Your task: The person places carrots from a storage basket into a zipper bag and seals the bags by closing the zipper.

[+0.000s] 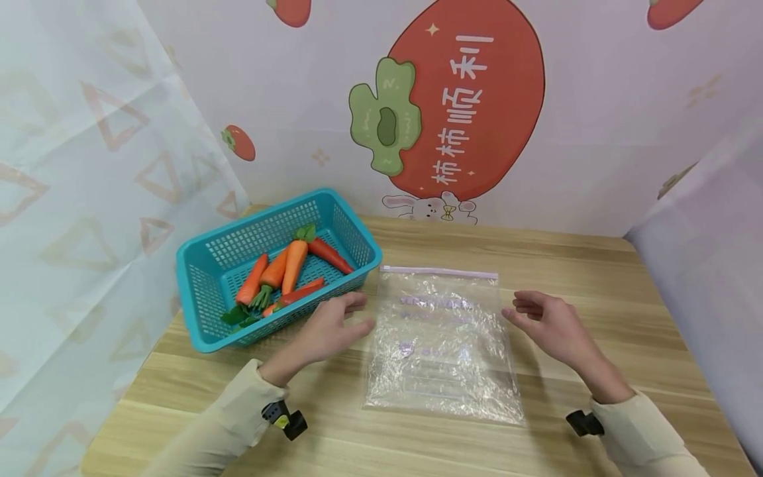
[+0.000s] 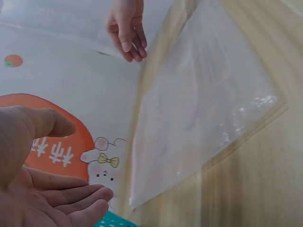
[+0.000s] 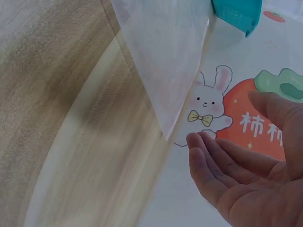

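A clear zip bag (image 1: 444,344) lies flat on the wooden table, its lilac zip edge (image 1: 441,271) at the far side. My left hand (image 1: 334,324) hovers by the bag's left edge, thumb and fingers apart and holding nothing; in the left wrist view the same hand (image 2: 52,184) shows a gap between thumb and fingers. Off the bag's right edge, my right hand (image 1: 551,324) is relaxed with nothing in it. The right wrist view shows that hand (image 3: 255,175) with its fingers loosely bent and the thumb held away.
At the back left stands a turquoise basket (image 1: 199,298) holding several carrots (image 1: 294,265) and red peppers (image 1: 330,255). A printed wall sheet (image 1: 310,99) backs the table, and more sheeting closes both sides. Small black devices (image 1: 292,424) are strapped at the wrists.
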The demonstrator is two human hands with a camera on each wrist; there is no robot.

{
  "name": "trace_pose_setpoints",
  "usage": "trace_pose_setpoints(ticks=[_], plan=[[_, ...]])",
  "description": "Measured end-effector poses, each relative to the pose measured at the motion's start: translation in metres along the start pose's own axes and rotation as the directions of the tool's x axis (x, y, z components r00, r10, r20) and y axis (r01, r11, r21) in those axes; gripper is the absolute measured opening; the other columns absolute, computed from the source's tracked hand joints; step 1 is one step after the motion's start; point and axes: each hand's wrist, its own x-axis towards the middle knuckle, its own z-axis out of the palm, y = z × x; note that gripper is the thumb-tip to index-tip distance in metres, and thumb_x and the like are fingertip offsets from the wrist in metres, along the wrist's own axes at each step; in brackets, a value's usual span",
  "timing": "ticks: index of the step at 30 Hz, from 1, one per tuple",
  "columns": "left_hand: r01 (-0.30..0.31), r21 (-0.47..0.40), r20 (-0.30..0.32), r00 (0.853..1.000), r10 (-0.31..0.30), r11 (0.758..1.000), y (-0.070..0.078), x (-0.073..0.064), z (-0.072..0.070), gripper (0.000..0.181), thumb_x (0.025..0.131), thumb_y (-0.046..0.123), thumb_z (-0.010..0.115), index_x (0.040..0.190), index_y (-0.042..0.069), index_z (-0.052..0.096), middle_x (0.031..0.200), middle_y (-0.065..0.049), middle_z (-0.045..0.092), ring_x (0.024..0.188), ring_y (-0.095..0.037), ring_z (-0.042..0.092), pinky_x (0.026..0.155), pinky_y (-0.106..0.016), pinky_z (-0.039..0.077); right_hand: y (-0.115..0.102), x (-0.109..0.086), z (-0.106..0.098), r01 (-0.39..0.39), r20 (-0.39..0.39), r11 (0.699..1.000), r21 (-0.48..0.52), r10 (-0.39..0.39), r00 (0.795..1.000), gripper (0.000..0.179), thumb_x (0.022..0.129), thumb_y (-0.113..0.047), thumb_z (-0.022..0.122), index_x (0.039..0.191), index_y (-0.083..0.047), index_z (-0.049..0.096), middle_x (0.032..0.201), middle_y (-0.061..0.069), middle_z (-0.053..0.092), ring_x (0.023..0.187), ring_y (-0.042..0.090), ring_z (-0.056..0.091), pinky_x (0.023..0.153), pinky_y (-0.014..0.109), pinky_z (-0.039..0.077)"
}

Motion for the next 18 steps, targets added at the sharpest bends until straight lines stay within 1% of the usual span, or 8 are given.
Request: trace_pose_setpoints(ticks=[4, 8, 11, 14, 18], plan=[[0.043, -0.063, 0.031, 0.999, -0.041, 0.997, -0.008, 0.005, 0.008, 0.060, 0.101, 0.026, 0.069, 0.148, -0.007, 0.053, 0.149, -0.023, 0.061, 0.139, -0.039, 0.060, 0.114, -0.054, 0.050, 0.005, 0.002, 0.003, -0.005, 0.005, 1.000, 0.010, 0.005, 1.000, 0.064, 0.104, -0.043, 0.067, 0.142, 0.008, 0.059, 0.131, 0.028, 0.071, 0.116, 0.043, 0.073, 0.095, 0.054, 0.061], [0.076, -0.131, 0.040, 0.997, -0.071, 0.989, -0.016, 0.011, 0.013, 0.058, 0.102, 0.022, 0.068, 0.147, -0.010, 0.052, 0.148, -0.026, 0.060, 0.138, -0.041, 0.060, 0.112, -0.053, 0.052, 0.010, 0.006, 0.006, -0.014, 0.024, 1.000, 0.020, 0.013, 1.000, 0.064, 0.105, -0.041, 0.066, 0.142, 0.010, 0.058, 0.133, 0.030, 0.069, 0.117, 0.044, 0.072, 0.095, 0.054, 0.061], [0.098, -0.166, 0.037, 0.995, -0.093, 0.981, -0.023, 0.016, 0.017, 0.056, 0.102, 0.020, 0.067, 0.147, -0.010, 0.052, 0.146, -0.027, 0.061, 0.136, -0.041, 0.062, 0.111, -0.052, 0.053, 0.014, 0.009, 0.007, -0.031, 0.043, 0.999, 0.035, 0.029, 0.999, 0.065, 0.105, -0.041, 0.065, 0.142, 0.012, 0.057, 0.135, 0.032, 0.067, 0.119, 0.045, 0.070, 0.096, 0.054, 0.060], [0.131, -0.190, 0.026, 0.991, -0.128, 0.973, -0.028, 0.021, 0.022, 0.054, 0.102, 0.019, 0.067, 0.146, -0.009, 0.052, 0.144, -0.025, 0.062, 0.134, -0.039, 0.063, 0.111, -0.050, 0.054, 0.018, 0.014, 0.008, -0.050, 0.056, 0.997, 0.051, 0.047, 0.997, 0.067, 0.106, -0.042, 0.064, 0.142, 0.013, 0.056, 0.135, 0.032, 0.067, 0.121, 0.046, 0.069, 0.098, 0.055, 0.059], [0.156, -0.189, 0.009, 0.987, -0.157, 0.969, -0.033, 0.027, 0.026, 0.052, 0.102, 0.018, 0.068, 0.144, -0.009, 0.054, 0.141, -0.023, 0.064, 0.132, -0.037, 0.064, 0.110, -0.049, 0.055, 0.022, 0.020, 0.006, -0.078, 0.076, 0.994, 0.077, 0.073, 0.994, 0.070, 0.107, -0.045, 0.061, 0.143, 0.014, 0.054, 0.135, 0.033, 0.066, 0.123, 0.048, 0.066, 0.099, 0.057, 0.058]])
